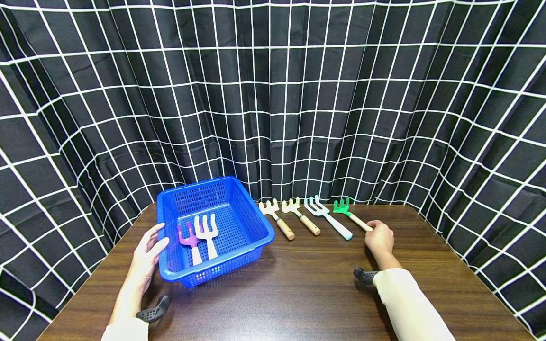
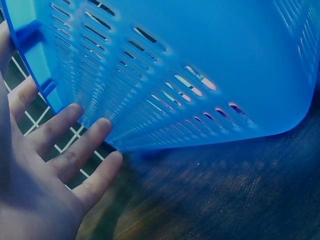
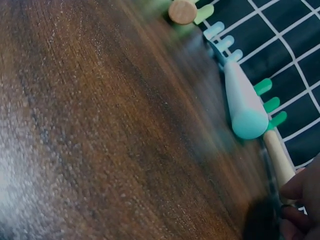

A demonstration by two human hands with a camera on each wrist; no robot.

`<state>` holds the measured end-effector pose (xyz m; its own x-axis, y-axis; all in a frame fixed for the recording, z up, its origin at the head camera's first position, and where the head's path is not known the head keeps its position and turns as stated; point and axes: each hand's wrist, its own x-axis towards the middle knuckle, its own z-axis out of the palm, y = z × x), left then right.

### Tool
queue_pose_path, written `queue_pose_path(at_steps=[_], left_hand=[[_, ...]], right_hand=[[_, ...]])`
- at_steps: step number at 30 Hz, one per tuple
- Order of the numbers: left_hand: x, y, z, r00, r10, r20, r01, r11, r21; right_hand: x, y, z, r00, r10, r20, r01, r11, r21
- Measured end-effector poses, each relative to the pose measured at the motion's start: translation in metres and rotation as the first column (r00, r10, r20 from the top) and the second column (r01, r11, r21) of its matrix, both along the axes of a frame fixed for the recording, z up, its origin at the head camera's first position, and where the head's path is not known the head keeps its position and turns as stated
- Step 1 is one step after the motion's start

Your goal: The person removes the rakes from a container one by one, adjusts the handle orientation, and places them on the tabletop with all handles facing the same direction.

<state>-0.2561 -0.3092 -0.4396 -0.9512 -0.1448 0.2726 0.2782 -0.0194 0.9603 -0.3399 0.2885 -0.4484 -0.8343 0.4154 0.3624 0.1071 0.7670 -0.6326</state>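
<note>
At the left, my left hand (image 1: 147,251) is at the side of a blue plastic basket (image 1: 266,232), with thumb and index finger over its rim. Its other fingers (image 2: 82,150) stretch along the outer wall in the left wrist view. Inside the basket lie a pink hand fork (image 1: 191,240) and a white hand fork (image 1: 206,232). On the right, my right hand (image 1: 381,239) pinches the wooden handle end of a green hand fork (image 1: 341,207). In the right wrist view only its fingertips (image 3: 295,190) show at that handle (image 3: 278,157).
Left of the green fork lie a white-and-turquoise hand fork (image 1: 330,220) and two cream forks with wooden handles, one nearer the basket (image 1: 277,220) and one beside it (image 1: 303,218). A black gridded curtain (image 1: 290,118) hangs behind the brown table (image 1: 298,284).
</note>
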Motion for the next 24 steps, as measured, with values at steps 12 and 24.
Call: queue_pose_path(at_steps=[12,24], left_hand=[[0.000,0.001,0.000,1.000,0.000,-0.001,0.000,1.000,-0.006],[0.000,0.001,0.002,1.000,0.005,0.013,-0.005,1.000,0.002]], right_hand=[[-0.002,0.001,-0.001,1.000,-0.001,0.010,0.001,1.000,-0.003],[-0.003,-0.001,0.011,0.994,-0.085,0.063,0.087,0.995,-0.040]])
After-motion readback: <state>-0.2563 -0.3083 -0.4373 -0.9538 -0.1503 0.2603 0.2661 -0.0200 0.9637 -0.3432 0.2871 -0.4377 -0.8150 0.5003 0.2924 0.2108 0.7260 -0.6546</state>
